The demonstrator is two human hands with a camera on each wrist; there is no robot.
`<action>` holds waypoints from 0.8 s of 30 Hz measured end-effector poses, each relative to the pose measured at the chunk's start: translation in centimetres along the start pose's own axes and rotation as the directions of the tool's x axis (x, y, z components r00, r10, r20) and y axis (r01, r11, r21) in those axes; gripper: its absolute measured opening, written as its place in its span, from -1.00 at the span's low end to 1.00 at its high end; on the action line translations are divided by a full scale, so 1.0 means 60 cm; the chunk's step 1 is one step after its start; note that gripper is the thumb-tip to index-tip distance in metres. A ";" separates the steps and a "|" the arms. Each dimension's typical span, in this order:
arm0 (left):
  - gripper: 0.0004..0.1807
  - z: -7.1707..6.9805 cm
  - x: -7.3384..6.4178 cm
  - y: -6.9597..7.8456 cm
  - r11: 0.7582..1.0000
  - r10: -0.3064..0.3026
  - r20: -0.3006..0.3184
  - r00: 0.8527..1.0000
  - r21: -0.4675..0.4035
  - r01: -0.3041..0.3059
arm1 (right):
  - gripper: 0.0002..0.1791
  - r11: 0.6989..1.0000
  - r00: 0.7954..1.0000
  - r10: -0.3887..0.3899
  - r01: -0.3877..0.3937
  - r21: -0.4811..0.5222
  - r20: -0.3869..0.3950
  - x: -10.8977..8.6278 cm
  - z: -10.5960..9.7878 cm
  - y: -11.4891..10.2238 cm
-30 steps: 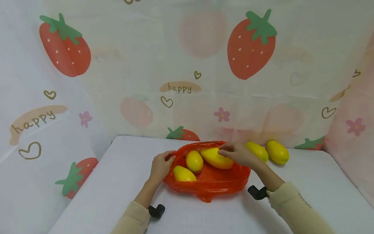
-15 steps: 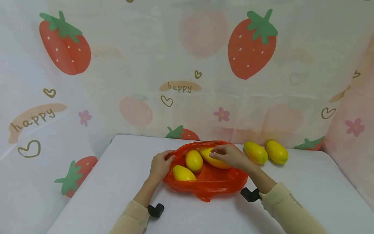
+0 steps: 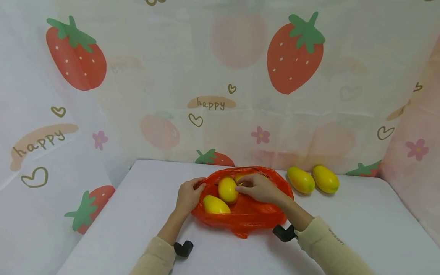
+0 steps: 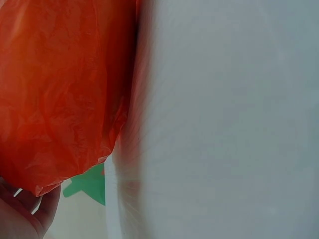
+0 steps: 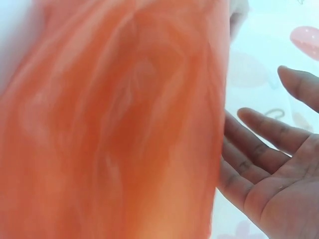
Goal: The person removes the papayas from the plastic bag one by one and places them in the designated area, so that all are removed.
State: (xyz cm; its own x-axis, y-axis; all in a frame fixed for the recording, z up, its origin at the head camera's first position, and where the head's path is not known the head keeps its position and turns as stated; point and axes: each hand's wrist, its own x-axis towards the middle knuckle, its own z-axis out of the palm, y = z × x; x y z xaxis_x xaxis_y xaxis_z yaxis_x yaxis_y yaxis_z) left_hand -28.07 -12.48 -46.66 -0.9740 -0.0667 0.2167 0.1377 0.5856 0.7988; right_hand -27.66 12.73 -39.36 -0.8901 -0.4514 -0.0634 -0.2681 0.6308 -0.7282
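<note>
Your left hand (image 3: 187,195) grips red bag (image 3: 244,221); your right hand (image 3: 257,187), fingers loose, hovers beside middle fruit (image 3: 227,190). Likely step: reaching in. Next probably calls for finger grasp.

A glossy red plastic bag (image 3: 240,222) surrounds oval yellow fruits (image 3: 228,190), and right of the bag are two oval yellow fruits (image 3: 325,179) tinged green. Behind the bag, a pale cloth backdrop (image 3: 172,82) bears white-dotted red strawberries (image 3: 295,59) with green leaves (image 3: 307,31), pink flowers (image 3: 260,135) and brown hearts (image 3: 195,120). The flat tabletop (image 3: 151,189) under the bag is white, the cloth sleeves (image 3: 333,246) before it beige.
</note>
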 end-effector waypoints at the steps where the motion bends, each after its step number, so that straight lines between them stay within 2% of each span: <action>1: -0.71 0.000 0.000 0.000 1.000 -0.001 0.001 1.000 0.000 0.001 | -0.51 1.000 1.000 0.004 -0.004 0.000 0.002 0.001 0.004 -0.002; 11: -0.71 0.000 0.001 0.001 1.000 0.008 -0.002 1.000 0.009 -0.008 | -0.53 1.000 0.999 0.017 -0.018 0.019 0.035 0.010 0.040 -0.021; 19: -0.71 0.000 0.001 0.002 1.000 -0.001 -0.003 1.000 0.015 0.001 | -0.51 0.992 0.999 0.037 -0.033 -0.124 0.035 0.018 0.066 -0.035; 24: -0.71 -0.001 -0.001 0.004 1.000 -0.018 0.004 1.000 0.012 0.018 | -0.49 0.985 0.999 0.030 -0.024 -0.171 0.033 0.021 0.078 -0.043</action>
State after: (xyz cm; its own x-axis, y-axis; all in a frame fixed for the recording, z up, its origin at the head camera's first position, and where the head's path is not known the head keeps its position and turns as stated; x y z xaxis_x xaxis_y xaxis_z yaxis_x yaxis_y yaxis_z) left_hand -27.96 -12.40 -46.42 -0.9770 -0.0738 0.2001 0.1182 0.5937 0.7960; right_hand -26.34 7.58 -40.73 -0.8852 -0.4525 -0.1078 -0.3056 0.7404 -0.5986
